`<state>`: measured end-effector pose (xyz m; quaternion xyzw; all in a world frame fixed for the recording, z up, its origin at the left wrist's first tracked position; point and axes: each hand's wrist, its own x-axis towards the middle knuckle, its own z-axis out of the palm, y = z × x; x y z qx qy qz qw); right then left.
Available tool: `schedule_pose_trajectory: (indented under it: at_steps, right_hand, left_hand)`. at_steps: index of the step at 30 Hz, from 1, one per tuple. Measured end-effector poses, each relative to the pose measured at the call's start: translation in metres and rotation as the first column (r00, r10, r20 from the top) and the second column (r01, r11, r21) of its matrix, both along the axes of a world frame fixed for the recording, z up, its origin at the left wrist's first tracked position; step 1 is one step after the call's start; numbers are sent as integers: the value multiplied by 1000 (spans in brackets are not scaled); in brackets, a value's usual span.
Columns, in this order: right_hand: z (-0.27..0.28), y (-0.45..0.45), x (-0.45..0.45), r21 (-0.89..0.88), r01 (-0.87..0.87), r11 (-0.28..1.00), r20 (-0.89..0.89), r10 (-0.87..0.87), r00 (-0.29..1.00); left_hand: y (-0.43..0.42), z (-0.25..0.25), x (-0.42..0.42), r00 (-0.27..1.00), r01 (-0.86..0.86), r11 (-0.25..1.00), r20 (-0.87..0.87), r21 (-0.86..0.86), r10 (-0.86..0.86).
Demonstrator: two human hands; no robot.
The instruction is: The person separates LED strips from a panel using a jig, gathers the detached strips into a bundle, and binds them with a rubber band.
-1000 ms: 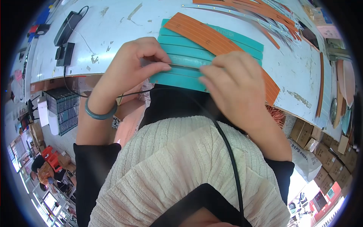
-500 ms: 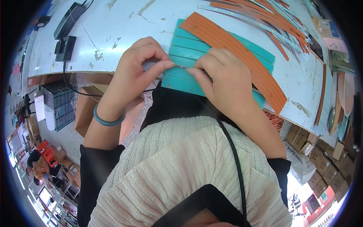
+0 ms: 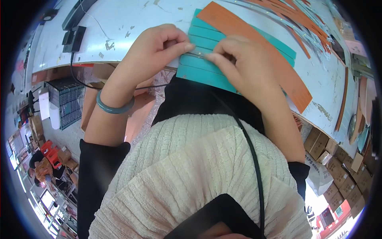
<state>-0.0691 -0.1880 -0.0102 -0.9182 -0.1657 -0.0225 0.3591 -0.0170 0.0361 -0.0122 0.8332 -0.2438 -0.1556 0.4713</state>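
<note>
across the workbench (image 3: 131, 20): a scuffed pale top is seen, with loose orange strips (image 3: 314, 30) heaped at the far right and a black adapter (image 3: 74, 38) set at the far left, both well apart from the hands

teal board (image 3: 205, 73): laid flat by the front edge, its grooves run roughly left to right

orange panel (image 3: 238, 26): laid aslant over the board's far side, partly hidden by the right hand

right hand (image 3: 246, 59): poised over the board, thumb and fingertips drawn together on the right end of the exposed piece

left hand (image 3: 159, 47): placed opposite, thumb and forefinger pinched on the left end

slim strip (image 3: 199, 53): held above the board's grooves, directly between the two sets of fingertips; its long axis is pointed from one hand to the other, dipped slightly bodyward at the right, nearly in line with the grooves; neither hand is clearly nearer, and contact with the board cannot be told
</note>
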Motion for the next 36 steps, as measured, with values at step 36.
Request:
schedule_pose_trajectory:
  at_steps: [36]
  right_hand:
    - [15,-128,-72,-25,203,979,72,-201,977]
  left_hand:
    - [-102,17,-21,897,304,952,322,47,-303]
